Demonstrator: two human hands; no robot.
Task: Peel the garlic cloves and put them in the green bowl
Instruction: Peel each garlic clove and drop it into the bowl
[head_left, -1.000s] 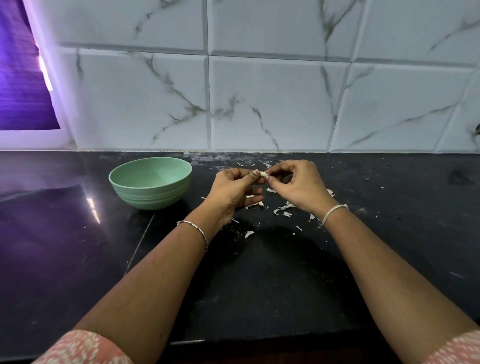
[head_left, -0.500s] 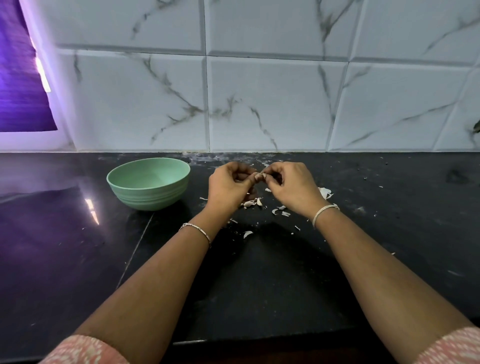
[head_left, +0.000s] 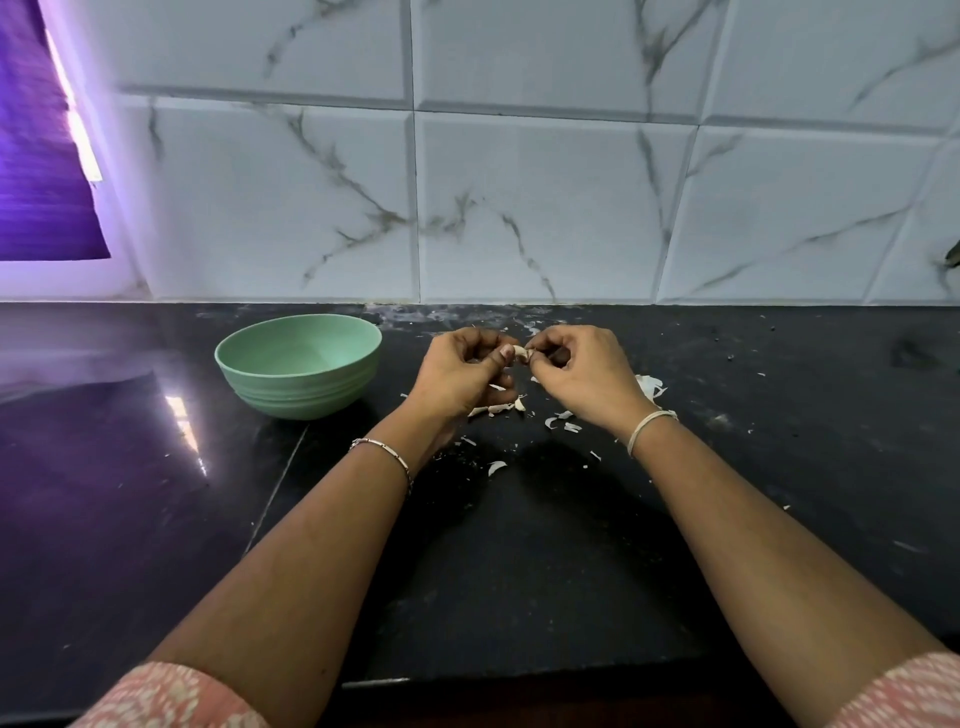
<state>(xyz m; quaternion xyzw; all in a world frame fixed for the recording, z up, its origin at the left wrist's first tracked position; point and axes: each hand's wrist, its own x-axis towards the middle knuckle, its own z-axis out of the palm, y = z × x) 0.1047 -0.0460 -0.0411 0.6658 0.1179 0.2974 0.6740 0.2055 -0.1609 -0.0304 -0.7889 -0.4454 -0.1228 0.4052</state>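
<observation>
Both hands are raised just above the black countertop (head_left: 519, 571), fingertips meeting at the middle. My left hand (head_left: 462, 371) has its fingers curled in, the thumb pressing one end of the garlic clove (head_left: 521, 354). My right hand (head_left: 582, 374) is likewise curled, thumb and forefinger pinching the other end. The clove is therefore held by both hands at once, clear of the counter, its long axis running roughly left to right between the two pinches. It is too small to tell how much skin remains on it. Loose peel scraps (head_left: 496, 409) lie on the counter directly below and to the right of the hands. The green bowl (head_left: 301, 395) stands upright to the left, near the left hand but apart from it, and well apart from the right. No clove is visible in the part of its interior that shows. Assessment: peeling is in hand and the transfer is not yet done. The bowl lies on the left hand's side, so that hand has the shorter path once the right hand has stripped the skin and let go.
</observation>
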